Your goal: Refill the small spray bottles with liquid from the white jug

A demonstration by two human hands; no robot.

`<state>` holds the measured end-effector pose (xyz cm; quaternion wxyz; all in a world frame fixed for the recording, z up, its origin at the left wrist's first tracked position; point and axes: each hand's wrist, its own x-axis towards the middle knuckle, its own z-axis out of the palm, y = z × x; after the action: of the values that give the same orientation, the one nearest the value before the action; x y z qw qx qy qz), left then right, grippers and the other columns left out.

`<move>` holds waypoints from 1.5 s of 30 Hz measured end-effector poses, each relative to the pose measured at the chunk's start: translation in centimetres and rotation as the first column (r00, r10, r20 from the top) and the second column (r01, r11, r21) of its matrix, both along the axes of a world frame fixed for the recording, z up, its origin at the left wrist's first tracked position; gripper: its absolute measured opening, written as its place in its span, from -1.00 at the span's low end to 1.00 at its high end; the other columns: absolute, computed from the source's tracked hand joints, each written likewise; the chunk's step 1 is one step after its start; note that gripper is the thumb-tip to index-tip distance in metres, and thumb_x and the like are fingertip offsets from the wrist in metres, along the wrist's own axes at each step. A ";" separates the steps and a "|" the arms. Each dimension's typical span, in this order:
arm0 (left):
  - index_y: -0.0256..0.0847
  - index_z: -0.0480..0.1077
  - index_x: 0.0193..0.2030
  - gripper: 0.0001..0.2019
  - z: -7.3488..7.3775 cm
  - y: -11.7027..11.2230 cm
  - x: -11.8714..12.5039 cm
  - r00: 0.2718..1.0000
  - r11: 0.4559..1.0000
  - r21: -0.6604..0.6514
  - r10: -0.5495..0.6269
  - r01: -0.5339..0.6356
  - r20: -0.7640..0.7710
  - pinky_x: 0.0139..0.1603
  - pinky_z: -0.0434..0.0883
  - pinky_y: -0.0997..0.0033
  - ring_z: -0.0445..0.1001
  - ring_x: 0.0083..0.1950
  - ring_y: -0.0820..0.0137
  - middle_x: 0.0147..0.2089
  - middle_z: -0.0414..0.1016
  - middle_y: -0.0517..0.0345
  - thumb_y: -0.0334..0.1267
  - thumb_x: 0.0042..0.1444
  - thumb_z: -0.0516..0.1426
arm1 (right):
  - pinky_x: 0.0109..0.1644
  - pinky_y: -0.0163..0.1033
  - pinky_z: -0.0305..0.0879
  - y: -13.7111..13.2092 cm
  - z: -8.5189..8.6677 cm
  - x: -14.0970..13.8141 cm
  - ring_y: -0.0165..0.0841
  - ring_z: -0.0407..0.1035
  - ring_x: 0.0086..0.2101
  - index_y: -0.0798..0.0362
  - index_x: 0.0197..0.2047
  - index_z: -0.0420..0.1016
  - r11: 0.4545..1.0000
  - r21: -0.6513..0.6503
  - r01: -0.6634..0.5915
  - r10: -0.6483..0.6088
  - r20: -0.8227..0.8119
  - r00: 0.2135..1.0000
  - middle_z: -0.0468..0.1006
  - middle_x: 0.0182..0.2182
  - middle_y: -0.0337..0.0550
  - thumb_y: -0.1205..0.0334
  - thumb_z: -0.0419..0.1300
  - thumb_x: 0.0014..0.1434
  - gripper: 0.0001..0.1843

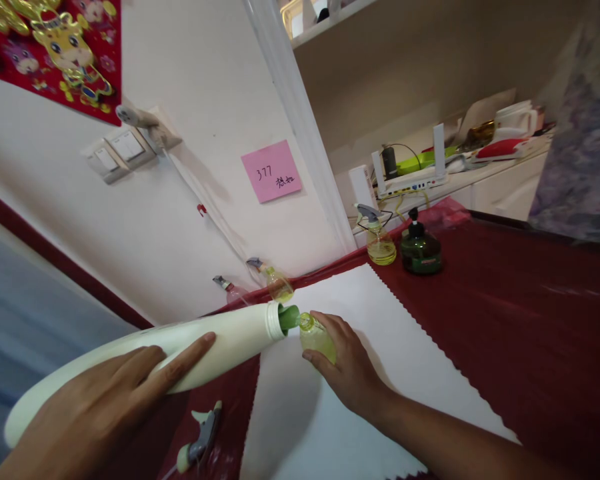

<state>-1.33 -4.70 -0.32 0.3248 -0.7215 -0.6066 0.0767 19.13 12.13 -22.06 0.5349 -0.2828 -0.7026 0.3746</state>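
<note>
The counter (480, 287) on my feed has a dark red cover, with a white zigzag-edged sheet (290, 427) laid over part of it. Behind that there's a white wall (205, 73) with a pink note (271, 181) reading 377, some light switches (127, 145) and a red cartoon decoration (73, 50). Over on the right a nook (390, 80) has a white router (413, 183) in it. A yellowish spray bottle (381, 248) stands just beside a dark green pump bottle (421, 255). Loose spray head (200, 447) is lying left of the sheet.

The big pale bottle (235, 339) is held up in front of me, tipped on its side: long axis runs lower left to upper right, mouth aimed right at the small bottle (316, 343). Some green stuff (290, 317) pokes out of it toward the small one's neck, can't tell if they touch. I've got my left grip (100, 400) wrapped on the big one, and my right grip (350, 363) holds the small bottle over the sheet, neck up and leaning a bit left.
</note>
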 end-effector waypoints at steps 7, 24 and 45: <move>0.38 -0.18 0.52 -0.26 0.1 0.0 0.1 0.999 0.999 0.030 -0.044 0.045 -0.017 -0.27 0.35 0.20 0.49 -0.38 0.22 -0.38 0.41 0.24 -0.19 0.25 -0.04 | 0.24 0.16 0.29 0.0 0.1 0.0 -0.11 0.34 0.15 -0.11 0.31 0.27 1.000 0.009 0.008 -0.008 0.008 1.000 0.46 0.17 -0.07 0.25 0.27 0.23 -0.40; 0.35 -0.23 0.52 -0.27 0.3 0.0 -0.5 0.998 1.000 -0.016 -0.022 0.021 -0.052 -0.23 0.39 0.14 0.54 -0.34 0.18 -0.33 0.46 0.20 -0.14 0.28 -0.03 | 0.25 0.16 0.29 0.1 0.0 0.1 -0.09 0.34 0.15 -0.12 0.31 0.26 1.000 0.023 0.014 -0.015 0.018 1.000 0.45 0.18 -0.06 0.22 0.28 0.22 -0.39; 0.35 -0.16 0.52 -0.35 0.5 -0.1 -2.1 0.999 0.998 -0.048 -0.032 0.031 -0.030 -0.17 0.37 0.19 0.53 -0.29 0.26 -0.30 0.48 0.23 -0.18 0.35 -0.07 | 0.25 0.20 0.30 0.2 0.0 0.1 -0.08 0.34 0.15 -0.17 0.30 0.24 0.999 0.033 0.005 -0.005 0.002 1.000 0.46 0.17 -0.07 0.22 0.26 0.24 -0.40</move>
<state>-3.43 -4.83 0.20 0.3180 -0.7373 -0.5881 0.0972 19.24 12.29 -22.05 0.5397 -0.2760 -0.7086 0.3613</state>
